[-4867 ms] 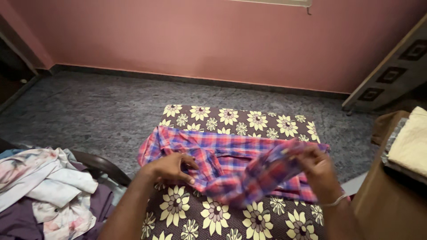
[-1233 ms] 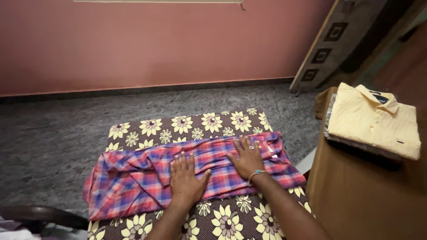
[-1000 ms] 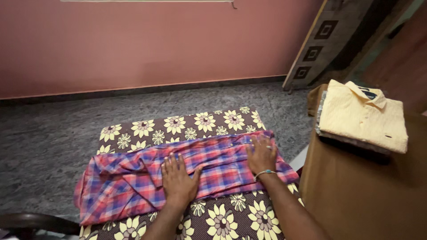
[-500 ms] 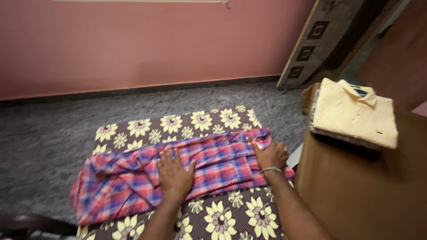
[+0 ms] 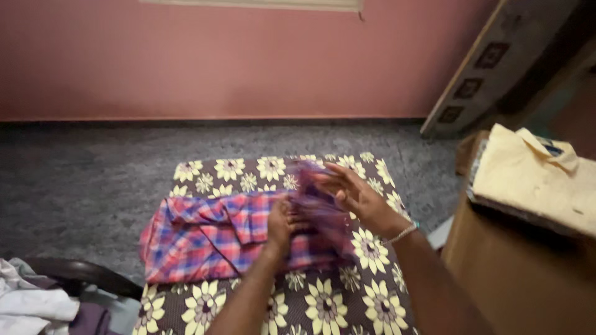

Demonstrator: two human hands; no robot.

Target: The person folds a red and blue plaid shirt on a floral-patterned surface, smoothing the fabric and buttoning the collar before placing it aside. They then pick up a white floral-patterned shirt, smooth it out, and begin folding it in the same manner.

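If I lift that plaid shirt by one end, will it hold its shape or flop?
Probably flop: the plaid shirt lies creased, and its end bends limply over the right hand. It looks light, likely sliding little on the flowered cloth. The left hand pins its middle.

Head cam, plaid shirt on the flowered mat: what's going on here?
A person is folding a red and blue plaid shirt laid across a brown mat with yellow flowers. The left hand presses down on the shirt's middle, while the right hand lifts the shirt's right end up and over toward the centre; that part is blurred. The shirt's left portion lies flat. A folded yellow shirt sits on a brown stand at right, and loose clothes lie at lower left.
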